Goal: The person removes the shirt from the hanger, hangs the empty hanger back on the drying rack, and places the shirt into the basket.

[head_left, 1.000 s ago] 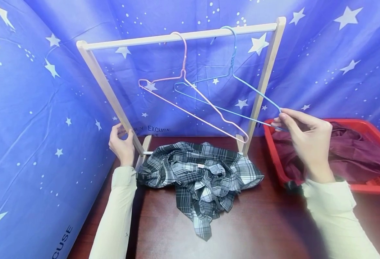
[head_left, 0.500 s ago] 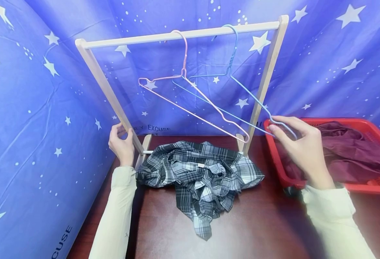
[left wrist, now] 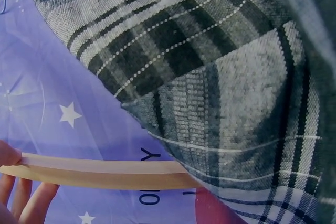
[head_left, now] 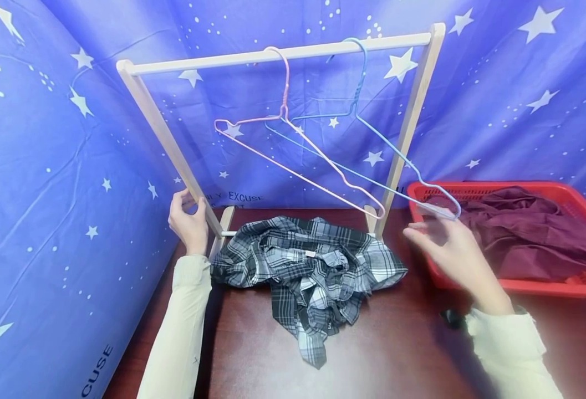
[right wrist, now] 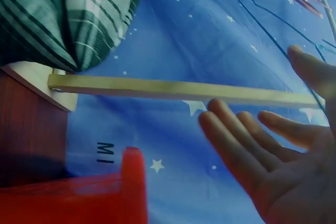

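My left hand grips the left post of a small wooden clothes rack, low down; the left wrist view shows thumb and fingers on either side of that post. A blue wire hanger hangs from the top rail, to the right of a pink wire hanger. Below the blue hanger's right end is my right hand, blurred in the head view. In the right wrist view the fingers of this hand are spread and hold nothing. A crumpled plaid shirt lies across the rack's base.
At the right on the dark red-brown table stands a red plastic basket with a maroon cloth inside. A small black object lies by my right sleeve. Blue star-patterned curtains hang behind and at the left.
My right hand has let go of the blue hanger's right end and moved down from it. The hanger now hangs free from the rail. My left hand stays on the post.
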Available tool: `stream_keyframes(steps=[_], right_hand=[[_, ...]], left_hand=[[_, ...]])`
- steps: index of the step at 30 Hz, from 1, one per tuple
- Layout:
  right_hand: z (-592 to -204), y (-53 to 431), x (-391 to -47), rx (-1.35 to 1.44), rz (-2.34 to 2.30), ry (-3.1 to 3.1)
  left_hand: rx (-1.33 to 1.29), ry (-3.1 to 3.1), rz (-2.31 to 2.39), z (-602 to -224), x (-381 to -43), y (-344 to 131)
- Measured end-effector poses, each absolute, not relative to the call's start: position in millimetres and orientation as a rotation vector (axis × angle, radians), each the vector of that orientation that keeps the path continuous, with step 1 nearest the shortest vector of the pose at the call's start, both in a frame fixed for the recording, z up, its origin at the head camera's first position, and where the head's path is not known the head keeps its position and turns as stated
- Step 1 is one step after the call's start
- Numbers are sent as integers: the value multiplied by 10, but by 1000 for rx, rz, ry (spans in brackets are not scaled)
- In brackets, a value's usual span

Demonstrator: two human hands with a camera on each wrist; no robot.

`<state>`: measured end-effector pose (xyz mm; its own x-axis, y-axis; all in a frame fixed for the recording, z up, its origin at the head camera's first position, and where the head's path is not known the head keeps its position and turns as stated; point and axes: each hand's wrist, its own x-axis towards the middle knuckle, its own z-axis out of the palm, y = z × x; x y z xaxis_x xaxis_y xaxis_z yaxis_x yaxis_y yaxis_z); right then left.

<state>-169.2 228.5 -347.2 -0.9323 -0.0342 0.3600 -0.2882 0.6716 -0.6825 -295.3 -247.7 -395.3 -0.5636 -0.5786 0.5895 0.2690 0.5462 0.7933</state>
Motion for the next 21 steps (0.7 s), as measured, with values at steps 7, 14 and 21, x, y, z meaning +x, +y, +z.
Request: stream_keyframes(steps=[7,14,21], right_hand=[[-3540,2129,-1679,472,1083,-2763],[-3672,1936,-1703,562,1031,-2834],[-3851,1683,-1787,532,1110,-2806]], left_hand=[[250,-1859,-1140,-3962,-2956,-2484],[240,-1859,-1137,-3972,-2953,-2490],[232,-1852,-1144,-3959,-2943,-2491]])
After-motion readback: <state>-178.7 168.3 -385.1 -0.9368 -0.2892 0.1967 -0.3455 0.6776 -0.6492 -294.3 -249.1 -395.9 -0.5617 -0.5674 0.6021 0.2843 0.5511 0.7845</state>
